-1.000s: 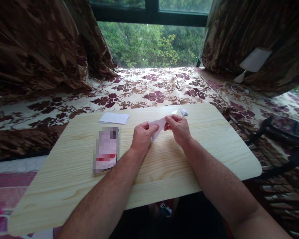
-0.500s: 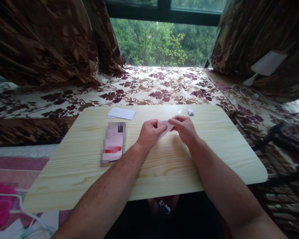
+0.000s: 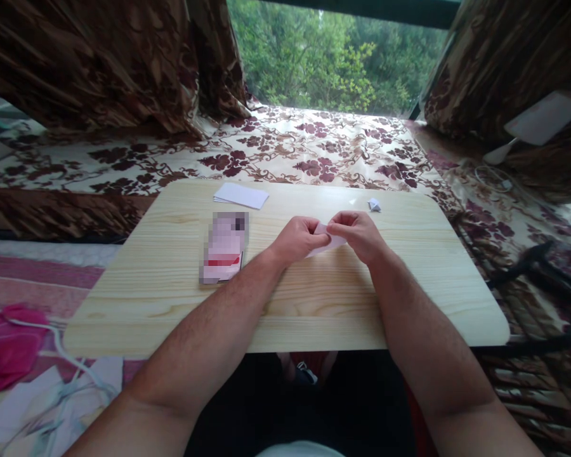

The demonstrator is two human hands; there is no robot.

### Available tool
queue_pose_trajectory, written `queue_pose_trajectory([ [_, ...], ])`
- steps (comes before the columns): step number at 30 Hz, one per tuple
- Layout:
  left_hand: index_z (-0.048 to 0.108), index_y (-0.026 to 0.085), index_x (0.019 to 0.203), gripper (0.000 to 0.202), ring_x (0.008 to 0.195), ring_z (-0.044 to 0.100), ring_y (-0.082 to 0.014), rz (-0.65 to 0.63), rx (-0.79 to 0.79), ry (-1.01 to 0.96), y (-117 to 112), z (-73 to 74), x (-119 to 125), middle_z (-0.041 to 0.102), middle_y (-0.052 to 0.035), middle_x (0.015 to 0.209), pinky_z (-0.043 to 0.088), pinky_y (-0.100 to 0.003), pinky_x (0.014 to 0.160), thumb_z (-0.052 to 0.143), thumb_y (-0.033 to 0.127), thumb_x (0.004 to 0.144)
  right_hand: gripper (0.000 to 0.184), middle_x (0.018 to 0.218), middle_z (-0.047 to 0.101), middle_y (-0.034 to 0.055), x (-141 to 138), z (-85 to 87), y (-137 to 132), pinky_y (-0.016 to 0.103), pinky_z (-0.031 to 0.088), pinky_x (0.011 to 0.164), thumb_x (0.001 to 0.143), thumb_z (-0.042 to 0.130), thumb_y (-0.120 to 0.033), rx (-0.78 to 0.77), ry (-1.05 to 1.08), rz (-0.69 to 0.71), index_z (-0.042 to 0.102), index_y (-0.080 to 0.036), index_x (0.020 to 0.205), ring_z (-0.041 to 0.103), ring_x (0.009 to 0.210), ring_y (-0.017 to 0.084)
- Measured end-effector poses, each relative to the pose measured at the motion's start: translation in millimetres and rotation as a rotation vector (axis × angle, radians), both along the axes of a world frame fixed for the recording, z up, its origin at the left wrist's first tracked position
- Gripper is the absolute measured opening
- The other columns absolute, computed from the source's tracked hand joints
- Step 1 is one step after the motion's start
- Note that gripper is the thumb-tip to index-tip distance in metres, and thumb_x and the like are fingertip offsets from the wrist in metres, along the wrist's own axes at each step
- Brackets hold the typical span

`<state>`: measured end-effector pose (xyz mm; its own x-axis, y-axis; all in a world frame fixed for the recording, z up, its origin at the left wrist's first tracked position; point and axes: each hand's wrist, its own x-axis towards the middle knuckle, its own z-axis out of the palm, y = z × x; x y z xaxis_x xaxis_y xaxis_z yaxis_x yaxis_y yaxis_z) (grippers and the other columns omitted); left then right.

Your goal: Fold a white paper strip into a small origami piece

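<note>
Both hands meet over the middle of a light wooden table [image 3: 171, 298]. My left hand [image 3: 297, 240] and my right hand [image 3: 356, 235] each pinch an end of a small folded white paper [image 3: 326, 242], held low, just above the tabletop. Most of the paper is hidden by the fingers. A small stack of white paper sheets [image 3: 241, 195] lies at the far left of the table. A tiny folded white paper piece [image 3: 374, 204] sits at the far edge, right of my hands. A blurred flat packet [image 3: 224, 247] lies left of my left hand.
A floral cloth [image 3: 304, 149] covers the ledge behind the table, with brown patterned curtains [image 3: 90, 63] on both sides of a window. A pink cloth and white cable [image 3: 9, 346] lie at lower left. A black strap [image 3: 537, 260] lies right of the table.
The hands have lowered the paper toward the tabletop and closed further over it. The view has tilted down and shifted, so the table sits higher in the picture.
</note>
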<state>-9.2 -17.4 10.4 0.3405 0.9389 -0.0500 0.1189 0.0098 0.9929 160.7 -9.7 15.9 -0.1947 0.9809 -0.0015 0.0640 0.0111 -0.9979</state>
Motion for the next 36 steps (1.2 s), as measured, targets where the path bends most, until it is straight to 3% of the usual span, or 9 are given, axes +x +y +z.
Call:
queue_pose_trajectory([
  [14, 0.061, 0.014, 0.06, 0.012, 0.05, 0.036, -0.0077, -0.152, 0.031, 0.028, 2.0, -4.5, -2.1, 0.043, 0.0036, 0.055, 0.021, -0.023, 0.047, 0.063, 0.025, 0.065, 0.012, 0.061, 0.057, -0.0031, 1.3, 0.3, -2.4, 0.024, 0.029, 0.048, 0.072, 0.067, -0.028, 0.014, -0.122, 0.071, 0.064, -0.017, 0.071, 0.044, 0.052, 0.009],
  [36, 0.057, 0.015, 0.061, 0.01, 0.051, 0.031, -0.0079, -0.233, 0.063, 0.043, 1.1, -3.4, -2.5, 0.039, 0.0037, 0.055, 0.018, -0.025, 0.048, 0.059, 0.023, 0.066, 0.01, 0.061, 0.054, -0.0033, 2.9, 1.2, -1.5, 0.024, 0.03, 0.05, 0.076, 0.059, -0.026, 0.151, -0.261, 0.099, 0.061, -0.018, 0.071, 0.044, 0.055, 0.01],
])
